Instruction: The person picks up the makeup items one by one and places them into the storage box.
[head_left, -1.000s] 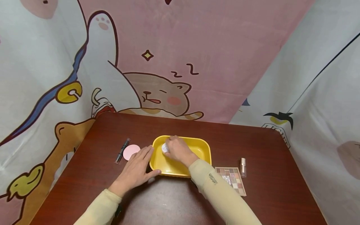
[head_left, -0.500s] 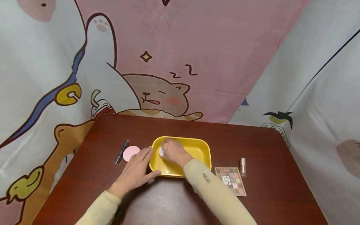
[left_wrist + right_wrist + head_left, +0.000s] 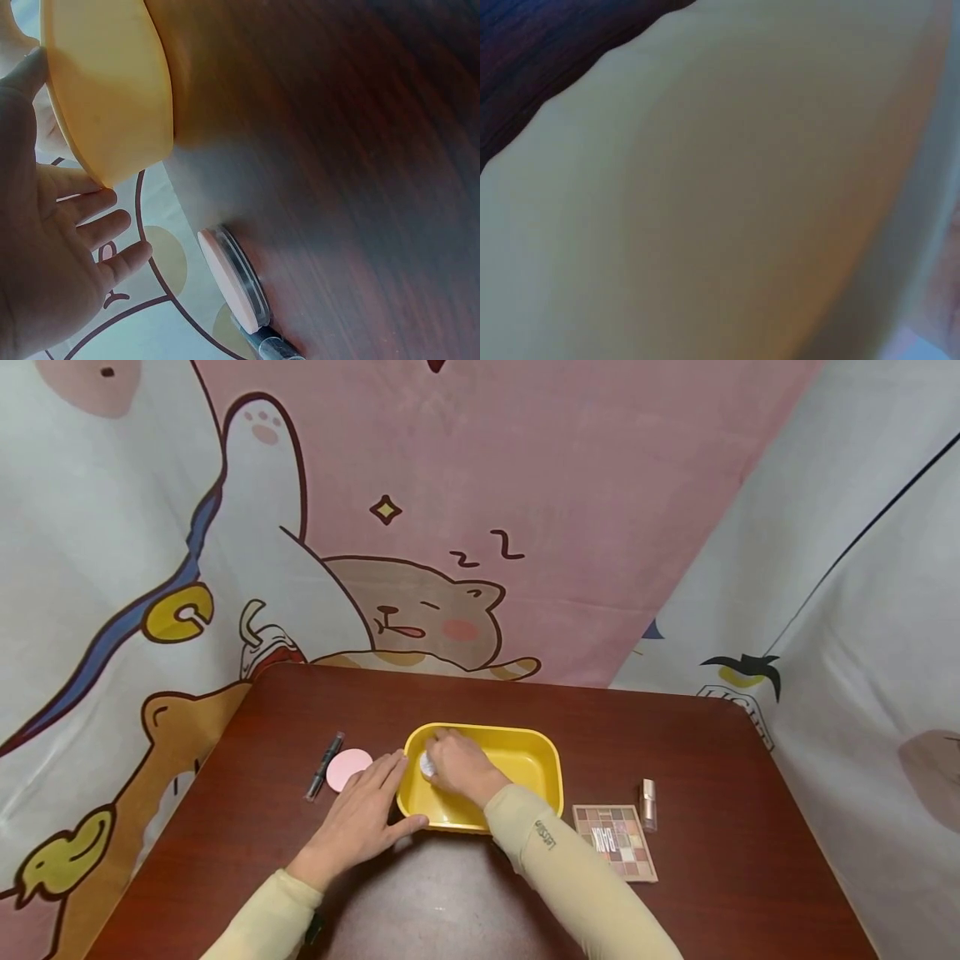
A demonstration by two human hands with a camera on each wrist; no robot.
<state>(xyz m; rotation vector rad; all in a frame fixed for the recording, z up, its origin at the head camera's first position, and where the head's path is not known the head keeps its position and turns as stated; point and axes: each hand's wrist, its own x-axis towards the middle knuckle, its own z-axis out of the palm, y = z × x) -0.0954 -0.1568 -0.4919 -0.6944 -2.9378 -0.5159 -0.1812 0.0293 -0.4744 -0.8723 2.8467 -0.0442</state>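
Your right hand curls round a white rounded item, probably light, stiff and slick, best gripped by its sides, in the left of the yellow tub your straight-fingered left hand touches.

1. Bench: reddish-brown wood-grain top, far corners rounded, a pale sheen at the near middle.
2. Yellow tub: oblong, rounded corners, open side up, at the middle of the bench.
3. Pink round compact: lying flat, left of the tub and apart from it; dark, clear-edged base.
4. Black double-ended makeup pen: lying slantwise, just left of the compact.
5. Eyeshadow palette: multicoloured grid, white lettering, lying flat, right of the tub.
6. Lipstick tube: rose-gold and clear, just beside the palette's far right corner.
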